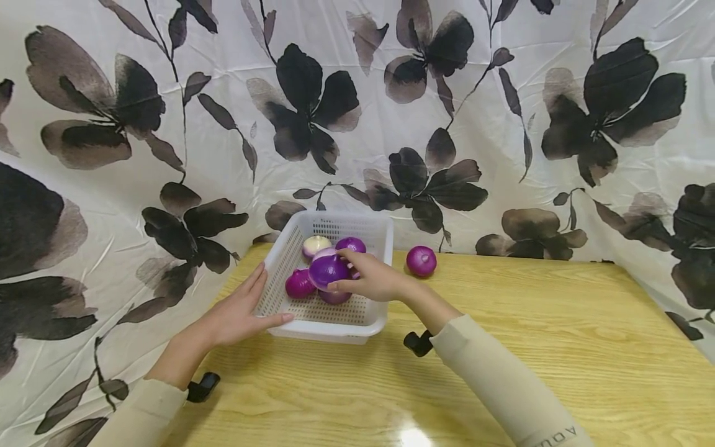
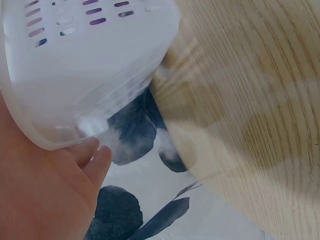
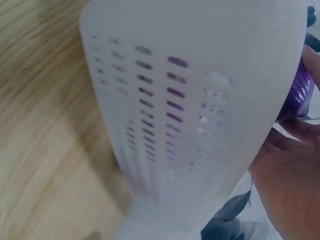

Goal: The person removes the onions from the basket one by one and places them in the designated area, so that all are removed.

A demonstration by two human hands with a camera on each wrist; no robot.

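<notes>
Right hand [image 1: 373, 277]: grasping purple onion [image 1: 328, 273], above other onions [image 1: 300, 284] in white perforated basket [image 1: 321, 330].
Left hand [image 1: 237, 315]: fingers extended, touching basket's left side.
Right wrist view: wall [image 3: 200, 30] mostly obstructs other onions.
Tabletop [image 1: 530, 323]: loose onion [image 1: 421, 261], right of basket.

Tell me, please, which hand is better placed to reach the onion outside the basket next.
Probably the right hand: it is nearer the loose onion, right of the basket, though it should first release its held onion. The left hand touches the basket's left side.
</notes>
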